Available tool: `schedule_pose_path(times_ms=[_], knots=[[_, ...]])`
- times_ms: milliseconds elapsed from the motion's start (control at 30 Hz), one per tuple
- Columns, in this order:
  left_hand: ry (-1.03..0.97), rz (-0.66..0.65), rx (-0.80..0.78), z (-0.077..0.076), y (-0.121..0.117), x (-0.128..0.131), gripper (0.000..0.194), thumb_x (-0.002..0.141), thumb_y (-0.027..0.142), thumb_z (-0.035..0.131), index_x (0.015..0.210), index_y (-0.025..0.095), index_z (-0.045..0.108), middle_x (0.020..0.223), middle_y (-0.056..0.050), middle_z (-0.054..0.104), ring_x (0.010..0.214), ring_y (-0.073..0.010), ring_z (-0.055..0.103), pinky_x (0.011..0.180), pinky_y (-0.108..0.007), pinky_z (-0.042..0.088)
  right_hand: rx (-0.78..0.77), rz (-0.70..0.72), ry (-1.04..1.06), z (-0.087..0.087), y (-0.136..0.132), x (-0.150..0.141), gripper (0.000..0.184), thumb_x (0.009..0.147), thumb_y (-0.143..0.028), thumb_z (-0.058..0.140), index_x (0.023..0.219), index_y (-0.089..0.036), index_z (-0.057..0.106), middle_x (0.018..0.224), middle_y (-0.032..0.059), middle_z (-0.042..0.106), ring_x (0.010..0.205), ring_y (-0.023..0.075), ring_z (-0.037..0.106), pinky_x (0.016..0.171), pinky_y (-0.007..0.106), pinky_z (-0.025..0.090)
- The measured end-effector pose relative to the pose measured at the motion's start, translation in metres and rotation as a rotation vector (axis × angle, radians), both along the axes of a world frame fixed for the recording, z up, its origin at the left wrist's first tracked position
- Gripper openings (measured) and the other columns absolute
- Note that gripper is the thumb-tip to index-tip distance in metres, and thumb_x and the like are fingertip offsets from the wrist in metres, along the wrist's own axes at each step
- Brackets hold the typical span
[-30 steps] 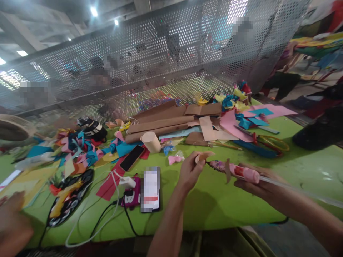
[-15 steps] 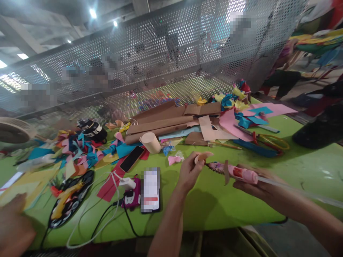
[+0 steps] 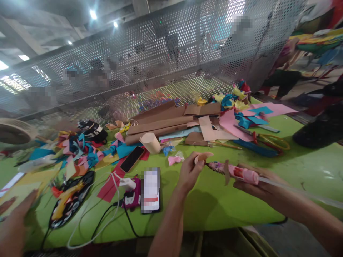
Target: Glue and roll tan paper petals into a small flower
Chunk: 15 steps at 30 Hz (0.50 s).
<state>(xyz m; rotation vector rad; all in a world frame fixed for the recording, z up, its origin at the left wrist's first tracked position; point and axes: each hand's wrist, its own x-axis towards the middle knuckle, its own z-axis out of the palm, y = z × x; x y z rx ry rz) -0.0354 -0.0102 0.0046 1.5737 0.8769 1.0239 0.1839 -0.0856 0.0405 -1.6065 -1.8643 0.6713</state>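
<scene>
Over the green table, my left hand [image 3: 189, 171] pinches a curled strip of peach paper [image 3: 204, 156]. My right hand [image 3: 249, 182] is wrapped round a pink hot glue gun [image 3: 242, 174], with a clear glue stick [image 3: 284, 187] trailing out of its back end. The gun's dark tip points left and meets, or nearly meets, the peach paper; I cannot tell which. Below and left of my left hand lies a phone with a lit screen [image 3: 150, 192]. A small pink paper bow [image 3: 174, 160] rests just beyond that hand.
Brown paper sheets [image 3: 160, 125], a beige paper cylinder [image 3: 150, 143] and red-handled scissors [image 3: 264, 142] lie farther back. To the left are a purple power adapter [image 3: 132, 194] with cables, a yellow glue gun [image 3: 66, 200] on a black tray, and another person's hands [image 3: 18, 217].
At the far left, the other person's hand has shifted and a second hand now shows over the yellow paper. My own hands, the glue gun and the peach paper have hardly moved.
</scene>
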Motion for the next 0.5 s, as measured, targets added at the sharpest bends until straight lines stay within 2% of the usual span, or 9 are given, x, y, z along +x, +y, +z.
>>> schedule_pose_path(times_ms=[100, 367, 500], knots=[[-0.008, -0.002, -0.022, 0.000, 0.000, 0.000, 0.039, 0.091, 0.050, 0.051, 0.105, 0.018, 0.068, 0.084, -0.002, 0.057, 0.079, -0.0173, 0.050, 0.072, -0.028, 0.038, -0.059, 0.073, 0.043, 0.000, 0.001, 0.002, 0.042, 0.085, -0.060, 0.057, 0.088, -0.021, 0.073, 0.088, 0.0080, 0.077, 0.073, 0.0254, 0.070, 0.065, 0.031, 0.056], [-0.049, 0.010, -0.052, 0.000, -0.001, 0.001, 0.041, 0.090, 0.053, 0.052, 0.105, 0.019, 0.070, 0.083, -0.002, 0.055, 0.078, -0.0167, 0.048, 0.070, -0.027, 0.039, -0.047, 0.041, 0.040, 0.000, 0.000, 0.004, 0.040, 0.086, -0.059, 0.058, 0.088, -0.023, 0.074, 0.093, 0.0092, 0.078, 0.078, 0.0272, 0.071, 0.068, 0.031, 0.057], [-0.076, 0.044, -0.093, 0.000, 0.000, 0.001, 0.041, 0.089, 0.053, 0.054, 0.105, 0.019, 0.071, 0.080, -0.001, 0.055, 0.072, -0.0147, 0.045, 0.068, -0.027, 0.039, -0.048, 0.004, 0.076, -0.008, -0.001, 0.011, 0.050, 0.083, -0.068, 0.055, 0.089, -0.023, 0.076, 0.096, 0.0115, 0.077, 0.082, 0.0298, 0.070, 0.072, 0.035, 0.058]])
